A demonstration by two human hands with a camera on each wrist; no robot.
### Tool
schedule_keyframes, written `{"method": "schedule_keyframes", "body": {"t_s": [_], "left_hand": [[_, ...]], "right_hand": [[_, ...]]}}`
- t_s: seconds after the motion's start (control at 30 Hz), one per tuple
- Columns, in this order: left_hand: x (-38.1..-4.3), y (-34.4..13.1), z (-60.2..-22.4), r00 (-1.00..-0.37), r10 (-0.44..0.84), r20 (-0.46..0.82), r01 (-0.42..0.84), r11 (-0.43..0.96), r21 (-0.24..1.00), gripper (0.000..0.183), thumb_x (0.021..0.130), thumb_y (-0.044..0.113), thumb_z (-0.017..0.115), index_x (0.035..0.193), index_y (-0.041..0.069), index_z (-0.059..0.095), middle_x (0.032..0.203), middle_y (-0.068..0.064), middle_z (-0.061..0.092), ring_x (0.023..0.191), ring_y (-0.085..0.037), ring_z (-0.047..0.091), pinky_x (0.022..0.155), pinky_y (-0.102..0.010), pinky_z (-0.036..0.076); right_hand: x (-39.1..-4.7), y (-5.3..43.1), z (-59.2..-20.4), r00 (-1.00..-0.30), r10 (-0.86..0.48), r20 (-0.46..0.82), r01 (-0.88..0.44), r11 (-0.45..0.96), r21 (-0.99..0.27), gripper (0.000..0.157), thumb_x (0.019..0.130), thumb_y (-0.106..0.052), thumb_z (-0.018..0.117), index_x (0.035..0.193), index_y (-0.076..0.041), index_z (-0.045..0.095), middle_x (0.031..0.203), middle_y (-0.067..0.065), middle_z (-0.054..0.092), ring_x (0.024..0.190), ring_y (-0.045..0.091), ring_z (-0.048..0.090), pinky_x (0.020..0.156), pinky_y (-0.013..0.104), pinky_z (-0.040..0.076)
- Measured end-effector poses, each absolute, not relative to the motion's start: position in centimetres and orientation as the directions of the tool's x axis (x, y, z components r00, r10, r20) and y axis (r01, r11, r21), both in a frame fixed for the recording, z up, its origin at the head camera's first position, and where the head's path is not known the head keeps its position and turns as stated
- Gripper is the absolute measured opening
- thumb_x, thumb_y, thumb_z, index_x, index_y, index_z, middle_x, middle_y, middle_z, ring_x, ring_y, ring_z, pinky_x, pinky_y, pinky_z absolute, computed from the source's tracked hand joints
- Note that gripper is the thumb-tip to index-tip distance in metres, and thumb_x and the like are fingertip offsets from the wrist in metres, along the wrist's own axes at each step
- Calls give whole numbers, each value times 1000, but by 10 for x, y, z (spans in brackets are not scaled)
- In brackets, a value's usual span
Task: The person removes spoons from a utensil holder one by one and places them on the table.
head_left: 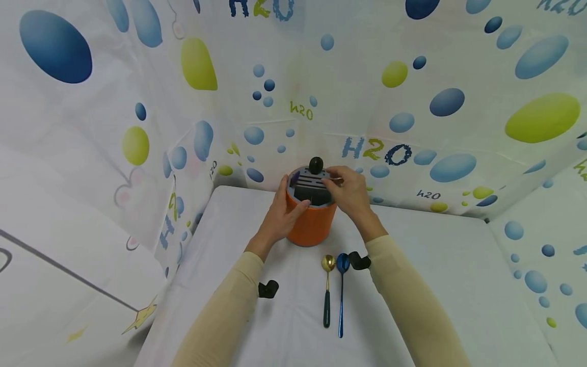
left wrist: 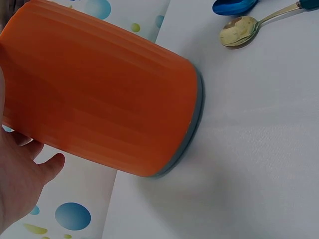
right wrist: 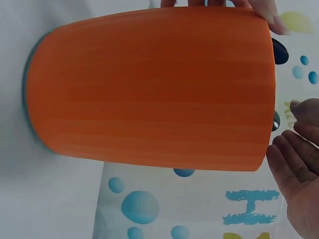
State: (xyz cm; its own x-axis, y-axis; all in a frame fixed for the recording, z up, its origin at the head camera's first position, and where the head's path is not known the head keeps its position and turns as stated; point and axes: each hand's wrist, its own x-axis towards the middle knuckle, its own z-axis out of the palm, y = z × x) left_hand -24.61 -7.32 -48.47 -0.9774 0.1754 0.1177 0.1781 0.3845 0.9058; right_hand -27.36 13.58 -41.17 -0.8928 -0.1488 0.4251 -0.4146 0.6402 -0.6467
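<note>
Your left hand (head_left: 277, 216) grips the orange container (head_left: 311, 224) in the head view; your right hand (head_left: 350, 192), fingers bent, is at its slotted top (head_left: 306, 183), hold unclear. Left wrist shows it on the desk (left wrist: 259, 149); right wrist, its side.

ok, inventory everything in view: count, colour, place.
Container: 1, orange with grey base, on table.
Slotted insert: 1, grey, in container's top.
Oval-topped object: 1, dark, at insert's back.
Dark-handled spoon: 1, gold bowl, before container.
Blue spoon: 1, blue, right of it.
Table: 1, white, below.
Backdrop: count unclear, white with blue-green print, around table.
Black pieces: 2, black, by wrists.
Sleeves: 2, cream, both arms.
Left hand: 1, bare, gripping container.
Right hand: 1, bare, at container's top right; grasp unclear.
</note>
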Motion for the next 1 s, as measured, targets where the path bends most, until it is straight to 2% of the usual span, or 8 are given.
{"method": "schedule_keyframes", "body": {"t_s": [0.3,0.53,0.73,1.0], "left_hand": [[-248,-74,-487,-975,185,125,188,378,907,96,98,68,56,166,40,-5,175,2,13,162,-25,17,129,-58,19],[-248,-72,-488,-974,184,130,192,379,905,95,100,64,57,167,36,-5,175,-2,14,161,-29,18,128,-61,20],[-248,-72,-488,-981,172,95,157,395,905,100,96,71,55,168,35,-4,176,-1,13,161,-28,20,128,-59,22],[-247,-73,-487,-982,166,90,150,392,908,97,97,68,57,166,39,-6,176,0,12,161,-27,19,128,-59,21]], "right_hand": [[-280,135,-410,-894,-162,418,-419,634,-650,32,97,-13,74,126,-1,70,124,19,72,108,38,73,92,48,62],[-284,133,-408,-898,-164,408,-414,625,-661,36,97,-11,74,130,0,68,127,21,71,111,40,72,94,49,61],[-288,131,-408,-913,-142,381,-379,638,-671,44,97,-15,74,137,-2,64,134,20,68,117,37,69,98,49,59],[-292,127,-409,-925,-136,355,-355,644,-678,46,98,-18,75,139,-3,62,136,19,66,118,38,69,98,50,59]]}}
